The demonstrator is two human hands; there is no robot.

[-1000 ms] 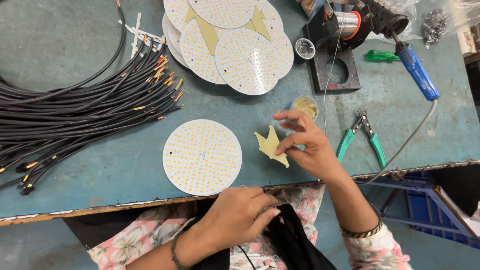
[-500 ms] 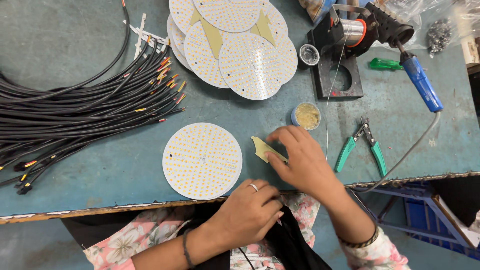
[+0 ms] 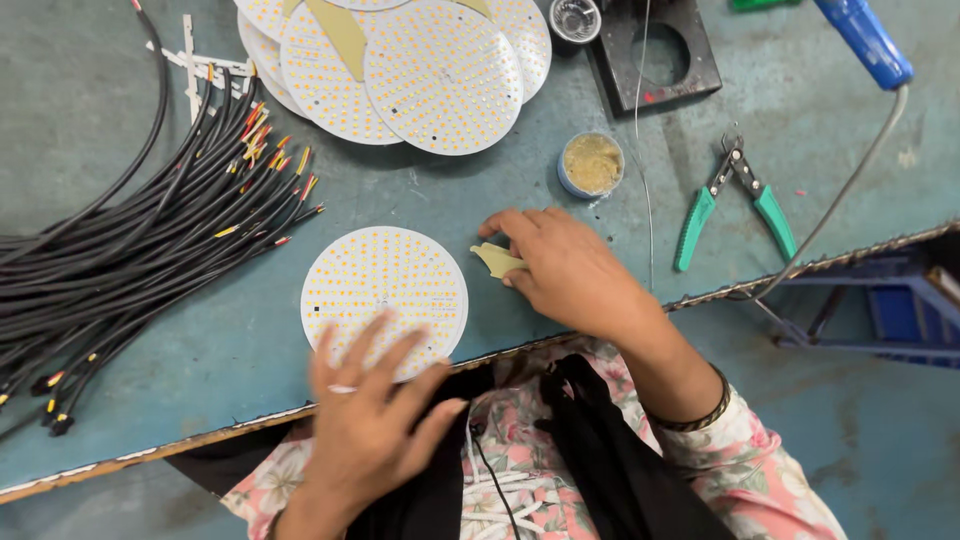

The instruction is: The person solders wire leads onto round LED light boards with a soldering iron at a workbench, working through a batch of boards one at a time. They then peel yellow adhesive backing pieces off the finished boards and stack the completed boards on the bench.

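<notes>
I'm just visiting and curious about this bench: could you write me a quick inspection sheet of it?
Surface: teal table, scuffed, front edge worn.
Job's things: round LED board; yellowish paper piece.
Clutter: stack of LED boards, paste tin, green pliers, blue-handled iron, black stand.
Hands: left hand fingers spread, on the board's near edge; right hand pressing on the paper.
Cables: black wire bundle, coloured tips.
Surroundings: blue frame.

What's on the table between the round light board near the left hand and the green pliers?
In the head view, between the round light board and the green pliers lies the right hand, resting on a small yellowish piece; otherwise bare table.
</notes>
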